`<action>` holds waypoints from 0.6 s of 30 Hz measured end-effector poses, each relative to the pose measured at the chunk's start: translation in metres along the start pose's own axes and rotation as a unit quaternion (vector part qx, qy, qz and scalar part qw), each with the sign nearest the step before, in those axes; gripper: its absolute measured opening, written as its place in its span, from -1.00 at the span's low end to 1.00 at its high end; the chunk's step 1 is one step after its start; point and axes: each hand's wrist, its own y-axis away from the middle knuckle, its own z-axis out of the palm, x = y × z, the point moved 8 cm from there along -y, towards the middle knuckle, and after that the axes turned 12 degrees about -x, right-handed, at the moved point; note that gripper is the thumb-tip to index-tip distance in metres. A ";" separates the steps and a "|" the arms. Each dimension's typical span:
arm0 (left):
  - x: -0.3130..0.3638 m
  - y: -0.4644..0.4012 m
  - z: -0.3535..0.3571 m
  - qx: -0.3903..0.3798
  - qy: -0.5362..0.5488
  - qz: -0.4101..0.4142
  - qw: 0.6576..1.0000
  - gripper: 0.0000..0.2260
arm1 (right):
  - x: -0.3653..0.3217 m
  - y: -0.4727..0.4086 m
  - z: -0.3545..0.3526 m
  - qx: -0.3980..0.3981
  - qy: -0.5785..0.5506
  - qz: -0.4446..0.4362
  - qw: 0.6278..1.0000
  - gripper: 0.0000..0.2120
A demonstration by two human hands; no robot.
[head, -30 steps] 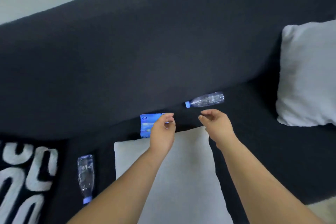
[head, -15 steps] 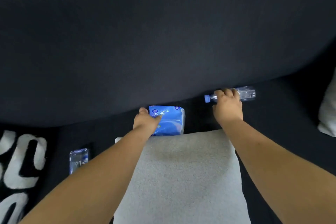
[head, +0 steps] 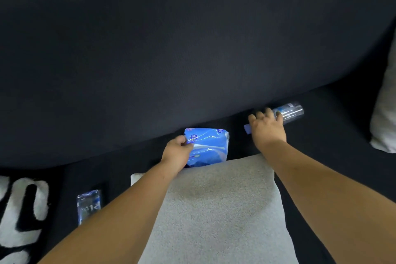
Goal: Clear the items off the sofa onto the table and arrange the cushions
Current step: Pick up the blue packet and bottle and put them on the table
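Note:
A blue tissue pack [head: 209, 146] lies on the dark sofa seat against the backrest, and my left hand [head: 176, 153] grips its left edge. To its right a clear plastic bottle [head: 289, 112] with a blue cap lies on its side. My right hand [head: 266, 127] is wrapped over the bottle's neck end, hiding that part. A light grey cushion [head: 216, 210] lies flat on the seat under both forearms. A second clear bottle [head: 87, 204] lies at the lower left, partly behind my left arm.
The dark sofa backrest [head: 192, 49] fills the upper view. A black-and-white patterned cushion [head: 20, 210] sits at the far left. Another pale cushion [head: 385, 113] shows at the right edge.
Both hands have reached forward from above the cushion. The left has closed on the tissue pack, and the right has closed over the bottle. The view has moved closer to the sofa.

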 end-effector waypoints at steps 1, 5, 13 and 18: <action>0.005 0.001 0.003 0.000 0.022 0.012 1.000 -0.90 | 0.004 0.002 0.004 -0.021 0.004 0.005 1.000 -0.68; 0.032 0.009 0.018 -0.002 0.026 0.057 0.998 -0.90 | 0.022 0.019 -0.001 -0.029 -0.043 0.032 0.998 -0.71; 0.106 0.028 0.073 -0.048 0.033 0.105 0.993 -0.51 | 0.094 0.083 -0.040 0.226 -0.381 0.061 0.895 -0.77; 0.125 0.032 0.097 -0.056 0.018 0.123 0.991 -0.58 | 0.129 0.094 0.018 0.064 -0.389 0.084 0.915 -0.52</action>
